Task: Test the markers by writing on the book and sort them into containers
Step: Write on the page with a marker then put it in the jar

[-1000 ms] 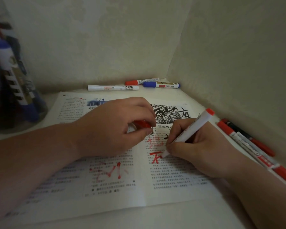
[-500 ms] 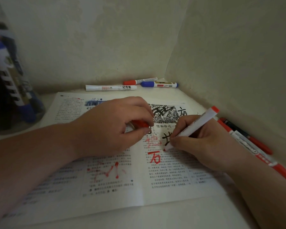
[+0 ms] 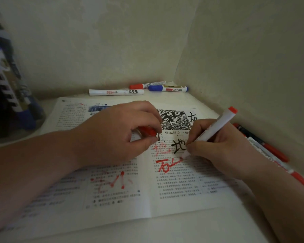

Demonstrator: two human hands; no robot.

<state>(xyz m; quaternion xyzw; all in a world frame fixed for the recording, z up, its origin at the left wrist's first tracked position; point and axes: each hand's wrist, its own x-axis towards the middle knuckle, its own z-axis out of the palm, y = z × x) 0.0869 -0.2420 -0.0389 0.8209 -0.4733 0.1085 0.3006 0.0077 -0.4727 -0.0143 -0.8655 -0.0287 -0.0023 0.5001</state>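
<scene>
Red cap (image 3: pixel 147 131) pinched in left hand (image 3: pixel 116 134), right hand (image 3: pixel 223 149) grips marker (image 3: pixel 216 128)

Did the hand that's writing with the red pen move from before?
Yes. The right hand slid the marker tip rightward across the book, away from the red character, leaving a new red stroke.

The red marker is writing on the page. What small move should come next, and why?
Probably lift the marker off the book and bring it to the red cap pinched in the left hand. Its tip under the right hand leaves a clear red stroke, so it likely works.
</scene>
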